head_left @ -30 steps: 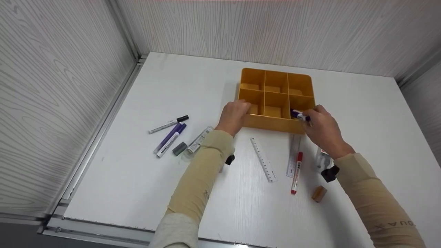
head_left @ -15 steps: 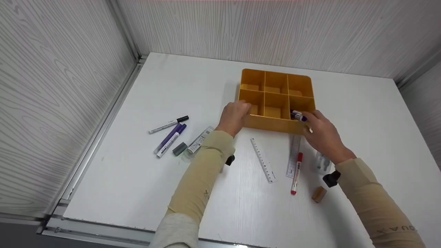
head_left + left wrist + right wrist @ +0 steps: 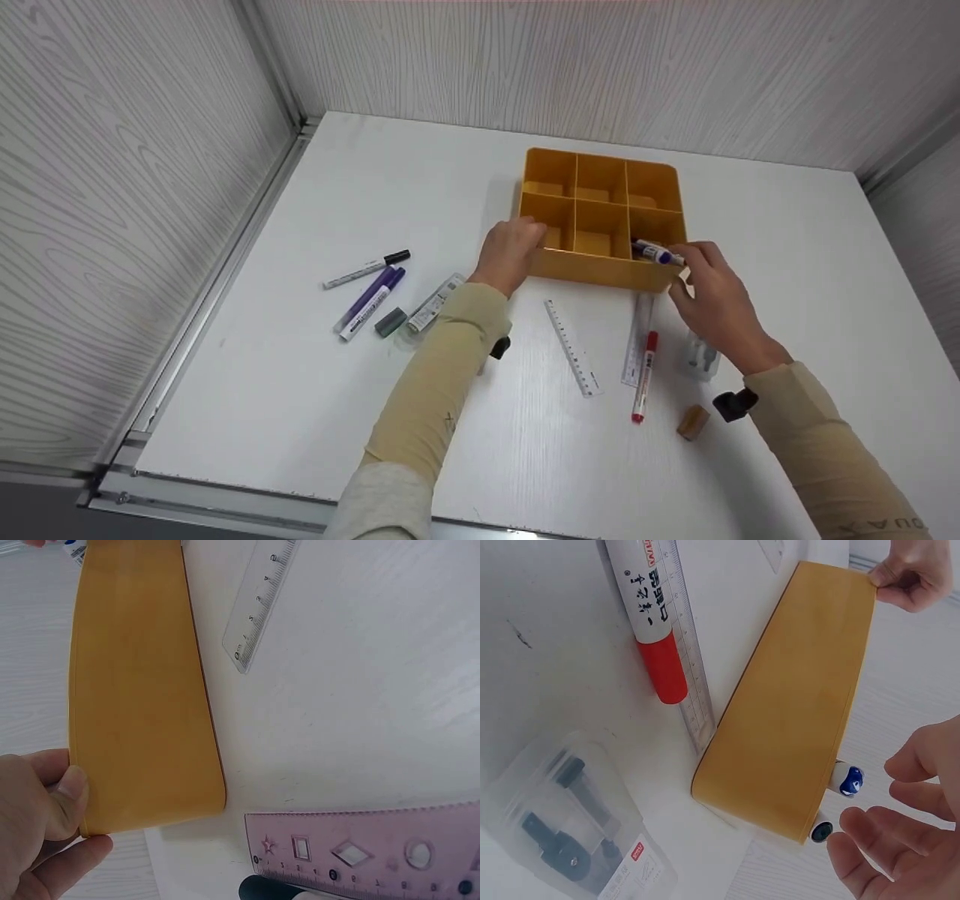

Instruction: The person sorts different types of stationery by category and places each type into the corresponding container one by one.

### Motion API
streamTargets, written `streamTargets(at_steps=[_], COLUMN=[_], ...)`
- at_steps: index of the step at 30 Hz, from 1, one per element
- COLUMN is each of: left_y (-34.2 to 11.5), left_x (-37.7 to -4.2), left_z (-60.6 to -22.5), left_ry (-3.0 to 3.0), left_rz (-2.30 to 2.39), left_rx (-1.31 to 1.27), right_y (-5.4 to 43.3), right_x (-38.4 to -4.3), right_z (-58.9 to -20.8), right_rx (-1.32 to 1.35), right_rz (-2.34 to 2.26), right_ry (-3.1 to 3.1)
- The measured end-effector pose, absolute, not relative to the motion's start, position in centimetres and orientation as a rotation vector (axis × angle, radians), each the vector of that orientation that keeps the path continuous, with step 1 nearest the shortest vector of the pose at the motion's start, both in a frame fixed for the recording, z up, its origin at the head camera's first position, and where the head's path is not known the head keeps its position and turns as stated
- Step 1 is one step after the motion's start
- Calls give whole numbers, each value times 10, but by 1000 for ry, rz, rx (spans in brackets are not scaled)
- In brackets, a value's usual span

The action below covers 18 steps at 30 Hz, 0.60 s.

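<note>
A yellow six-compartment storage box [image 3: 592, 268] stands toward the back of the table. My left hand [image 3: 508, 253] pinches its front left corner, thumb on the outer wall in the left wrist view. Two markers lean in the front right compartment, their ends poking above the rim: a blue-ended marker [image 3: 846, 778] and a dark-ended marker [image 3: 821, 829]. Beside them is my right hand [image 3: 716, 304], fingers spread and relaxed, with a gap between fingertips and markers in the right wrist view. It holds nothing.
In front of the box lie a clear ruler [image 3: 574, 349], a red marker [image 3: 643, 379] over another ruler [image 3: 636, 337], a compass case [image 3: 585, 817] and a small brown block [image 3: 693, 422]. Purple markers [image 3: 371, 304] and a black-capped marker [image 3: 366, 271] lie left; a pink ruler [image 3: 367, 847] is near my left wrist.
My right hand has let go of the blue-ended marker at the front right compartment and drawn back slightly to the right. My left hand has stayed on the box corner.
</note>
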<state>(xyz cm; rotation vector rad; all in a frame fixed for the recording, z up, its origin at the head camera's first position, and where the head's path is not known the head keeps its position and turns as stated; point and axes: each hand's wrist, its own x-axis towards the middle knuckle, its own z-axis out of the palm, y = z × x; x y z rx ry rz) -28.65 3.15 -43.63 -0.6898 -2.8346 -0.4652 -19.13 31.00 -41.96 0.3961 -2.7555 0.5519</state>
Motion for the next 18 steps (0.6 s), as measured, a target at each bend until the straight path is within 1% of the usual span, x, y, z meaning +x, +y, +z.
streamTargets(at_steps=[13,18], left_y=[31,31], left_x=[-285,-285], left_z=[-437,-437], left_ry=[-2817,-2805], left_rz=[-501,-500], left_rx=[-685,-701], right_y=[309,306], right_x=[-159,-148], right_z=[-421,-425], right_rx=[360,395], right_rz=[609,607], right_ry=[-2860,-2888])
